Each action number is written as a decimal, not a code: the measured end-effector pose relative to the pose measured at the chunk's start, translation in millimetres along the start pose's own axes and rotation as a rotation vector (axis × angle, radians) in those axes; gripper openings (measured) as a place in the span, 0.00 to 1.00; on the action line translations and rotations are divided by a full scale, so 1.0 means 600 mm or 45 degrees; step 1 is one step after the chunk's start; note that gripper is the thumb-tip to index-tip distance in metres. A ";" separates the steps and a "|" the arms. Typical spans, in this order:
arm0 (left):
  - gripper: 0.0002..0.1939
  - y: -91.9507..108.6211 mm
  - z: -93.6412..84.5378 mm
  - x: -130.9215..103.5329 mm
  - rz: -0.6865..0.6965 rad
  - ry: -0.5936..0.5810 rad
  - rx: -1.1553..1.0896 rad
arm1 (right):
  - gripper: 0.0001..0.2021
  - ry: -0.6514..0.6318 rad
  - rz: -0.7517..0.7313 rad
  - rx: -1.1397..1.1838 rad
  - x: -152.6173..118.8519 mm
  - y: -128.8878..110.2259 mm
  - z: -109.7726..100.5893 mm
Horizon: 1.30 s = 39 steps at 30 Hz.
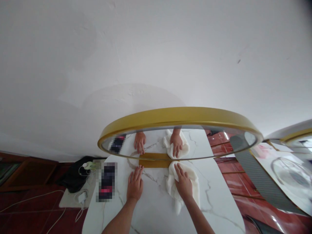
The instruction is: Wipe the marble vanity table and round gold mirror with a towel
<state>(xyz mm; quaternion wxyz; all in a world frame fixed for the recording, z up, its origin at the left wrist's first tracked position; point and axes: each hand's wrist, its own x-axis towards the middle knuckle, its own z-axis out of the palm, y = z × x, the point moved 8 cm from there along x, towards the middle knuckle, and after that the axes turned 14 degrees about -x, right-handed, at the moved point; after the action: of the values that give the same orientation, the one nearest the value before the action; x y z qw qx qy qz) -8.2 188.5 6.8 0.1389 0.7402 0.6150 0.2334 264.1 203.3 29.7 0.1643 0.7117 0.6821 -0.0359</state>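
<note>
A white cloth lies bunched on the marble-patterned table. My right hand presses flat on it, fingers extended, beside the gold base of a round mirror. To the left of that base, my left hand rests palm down, fingers stretched, its fingertips at the base's left edge. Above the base stands the mirror's gold frame, and its glass reflects both hands and the cloth.
A pixelated dark object lies on the table's left side. Beyond the left edge are a black bag, a charger and cables. At the right are another table and a second gold-framed mirror.
</note>
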 end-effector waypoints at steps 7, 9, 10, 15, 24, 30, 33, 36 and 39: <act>0.36 0.011 0.001 -0.004 0.015 0.078 0.110 | 0.41 0.046 -0.011 -0.006 0.003 0.004 0.005; 0.36 0.023 0.006 0.002 0.051 0.087 0.122 | 0.41 0.042 -0.014 0.012 0.003 0.004 0.005; 0.36 0.036 0.013 0.007 0.094 0.063 0.112 | 0.41 0.036 -0.012 0.020 0.002 0.004 0.004; 0.37 0.134 0.064 0.044 0.345 -0.154 0.003 | 0.42 0.021 0.000 0.055 0.002 0.005 0.000; 0.32 0.204 0.123 0.073 0.431 -0.166 -0.065 | 0.45 0.012 0.002 0.134 0.006 0.007 0.011; 0.34 0.191 0.133 0.071 0.370 -0.209 -0.051 | 0.47 0.006 -0.082 0.154 0.008 0.016 0.007; 0.35 0.192 0.134 0.072 0.355 -0.214 -0.045 | 0.46 -0.011 -0.078 0.134 0.020 0.026 -0.002; 0.36 0.191 0.136 0.073 0.346 -0.225 -0.037 | 0.45 -0.023 -0.025 0.136 0.037 0.036 -0.012; 0.37 0.189 0.139 0.073 0.329 -0.236 -0.033 | 0.45 -0.015 -0.021 0.132 0.042 0.040 -0.015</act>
<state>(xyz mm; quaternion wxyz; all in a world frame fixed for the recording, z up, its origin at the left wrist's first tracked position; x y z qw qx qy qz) 136.6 214.5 -0.9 0.1734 0.8298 0.4962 0.1877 287.6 229.7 35.7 0.1308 0.7135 0.6841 -0.0768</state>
